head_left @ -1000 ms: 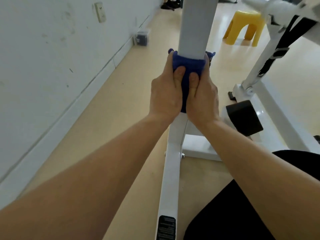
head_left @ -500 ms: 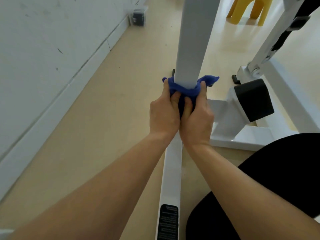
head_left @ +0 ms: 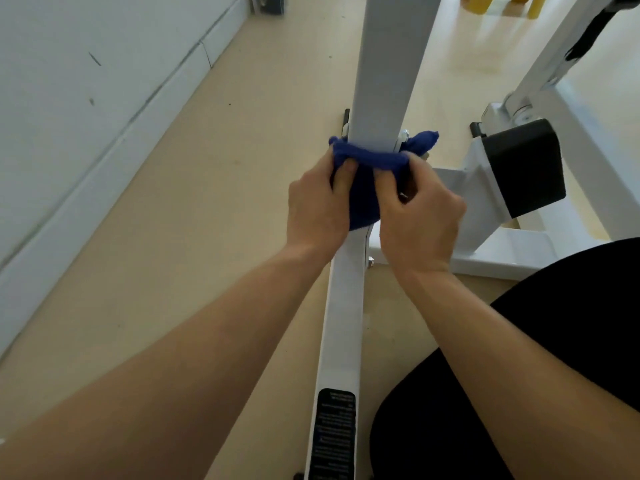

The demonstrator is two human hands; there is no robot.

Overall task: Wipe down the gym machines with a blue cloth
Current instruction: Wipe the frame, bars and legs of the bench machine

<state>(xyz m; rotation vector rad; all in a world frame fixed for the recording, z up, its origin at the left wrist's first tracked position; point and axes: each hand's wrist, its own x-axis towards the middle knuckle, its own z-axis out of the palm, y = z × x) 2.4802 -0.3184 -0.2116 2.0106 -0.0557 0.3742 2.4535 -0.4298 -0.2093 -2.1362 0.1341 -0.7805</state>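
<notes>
Cloth [head_left: 367, 188] wraps the white post's [head_left: 384, 71] base; left hand [head_left: 317, 206] and right hand [head_left: 420, 220] grip it from either side.

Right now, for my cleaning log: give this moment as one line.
left hand, right hand: grip blue cloth | cloth: wrapped round white upright, low end

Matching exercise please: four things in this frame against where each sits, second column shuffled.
1 blue cloth
2 black pad
3 black label
4 yellow stool

A at the top edge of the view
B wrapped round the white post
C on the low white bar, near the bottom edge
D right of the post, on the white frame

Pairs: 1-B, 2-D, 3-C, 4-A
</notes>
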